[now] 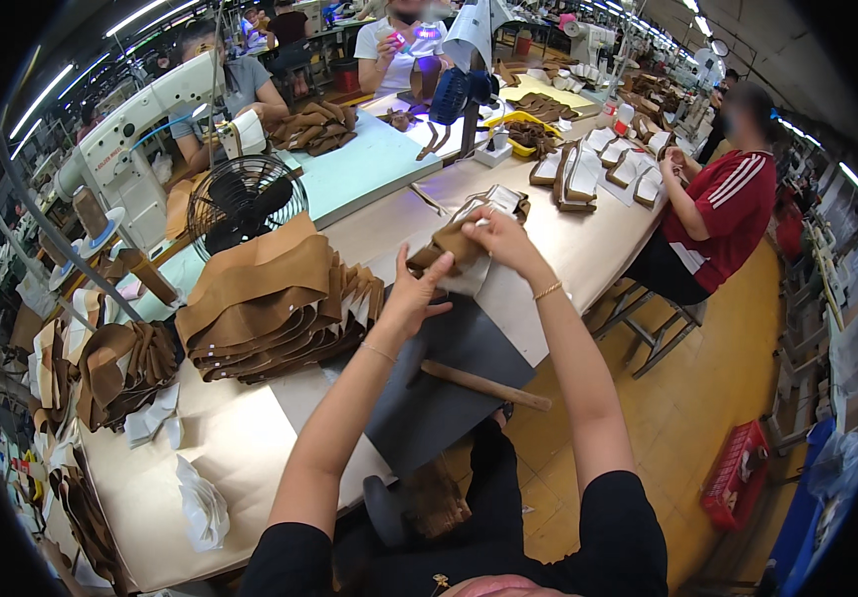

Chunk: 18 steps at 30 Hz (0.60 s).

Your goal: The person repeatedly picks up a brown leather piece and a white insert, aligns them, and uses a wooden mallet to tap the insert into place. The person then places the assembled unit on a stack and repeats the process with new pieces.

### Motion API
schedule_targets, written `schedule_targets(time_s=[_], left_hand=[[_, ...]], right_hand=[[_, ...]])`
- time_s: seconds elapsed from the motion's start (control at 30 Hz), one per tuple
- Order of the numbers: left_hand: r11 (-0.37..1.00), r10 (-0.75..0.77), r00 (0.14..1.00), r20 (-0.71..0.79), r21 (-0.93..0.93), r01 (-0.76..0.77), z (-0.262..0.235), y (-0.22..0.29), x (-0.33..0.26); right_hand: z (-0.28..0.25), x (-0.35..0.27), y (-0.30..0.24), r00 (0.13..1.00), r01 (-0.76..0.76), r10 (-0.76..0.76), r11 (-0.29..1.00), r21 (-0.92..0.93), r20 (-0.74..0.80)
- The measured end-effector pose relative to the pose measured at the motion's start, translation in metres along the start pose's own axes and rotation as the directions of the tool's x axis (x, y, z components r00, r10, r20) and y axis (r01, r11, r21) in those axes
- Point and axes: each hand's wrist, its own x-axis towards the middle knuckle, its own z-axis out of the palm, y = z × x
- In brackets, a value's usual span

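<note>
Over the far end of a dark mat (414, 423), I hold a brown leather-like piece with white backing (446, 242). My right hand (504, 244) pinches its upper right side, fingers bent over the brown face. At its lower left, my left hand (417, 297) grips the edge, thumb laid along it and some fingers apart. Part of the piece is hidden by my hands, and its far end merges with white and brown material behind. A wooden stick (485, 386) lies across the mat, overhanging its right edge.
A tall stack of brown cut pieces (260, 308) stands left of my hands, beside a black fan (247, 204). White scraps (200, 504) lie near left. Brown-and-white bundles (580, 174) lie far right, near a seated person in red (737, 204). A red basket (735, 475) is on the floor.
</note>
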Motion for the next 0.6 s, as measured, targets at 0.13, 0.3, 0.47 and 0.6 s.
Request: schedule_targets(time_s=[0.13,0.3,0.47,0.6], left_hand=[[0.989,0.13,0.989,0.066,-0.082,-0.124,-0.006,-0.036,0.027],[0.977,0.211,0.977,-0.015,-0.014,-0.211,-0.004,-0.046,0.035],[0.981,0.191,0.974,-0.119,0.032,-0.189,-0.047,-0.079,0.044],[0.987,0.159,0.966,-0.203,0.043,-0.154,-0.066,-0.098,0.039]], right_hand=[[0.008,-0.012,0.032,0.995,-0.09,0.096,0.985,0.145,-0.035],[0.01,0.0,0.061,0.953,-0.042,0.092,0.984,0.176,-0.289],[-0.112,0.032,0.064,0.653,0.121,0.298,0.867,0.484,-0.696],[-0.196,0.021,0.006,0.541,0.499,0.17,0.723,0.477,-0.824]])
